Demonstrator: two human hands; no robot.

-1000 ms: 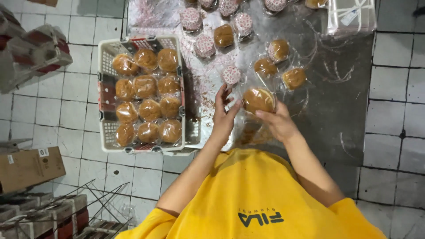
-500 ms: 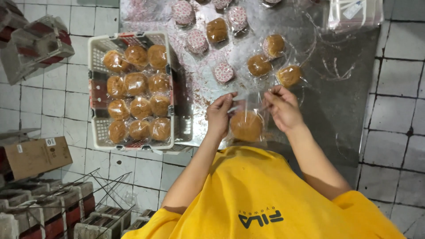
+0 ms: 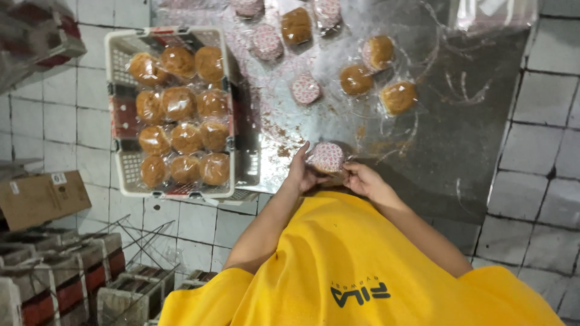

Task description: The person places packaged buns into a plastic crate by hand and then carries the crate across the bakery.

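My left hand (image 3: 300, 173) and my right hand (image 3: 365, 180) together hold a round wrapped pastry (image 3: 327, 158) close to my yellow shirt, its pink-patterned side facing up. Both hands grip it at the near edge of a shiny metal table (image 3: 471, 139). To the left stands a white plastic basket (image 3: 118, 115) filled with several wrapped golden-brown pastries (image 3: 181, 137) in rows. More wrapped pastries lie loose on the table: brown ones (image 3: 399, 96) to the far right and pink-patterned ones (image 3: 305, 89) toward the middle.
Crumbs are scattered on the metal table near my hands. White tiled floor surrounds the table. A cardboard box (image 3: 42, 198) sits at the left, with red-and-grey crates (image 3: 66, 284) and a wire rack below it. Clear plastic wrap (image 3: 495, 15) lies at the table's far right.
My hands drew the pastry from the table toward my body and turned it over. Its brown top showed before; the pink-patterned side shows now.
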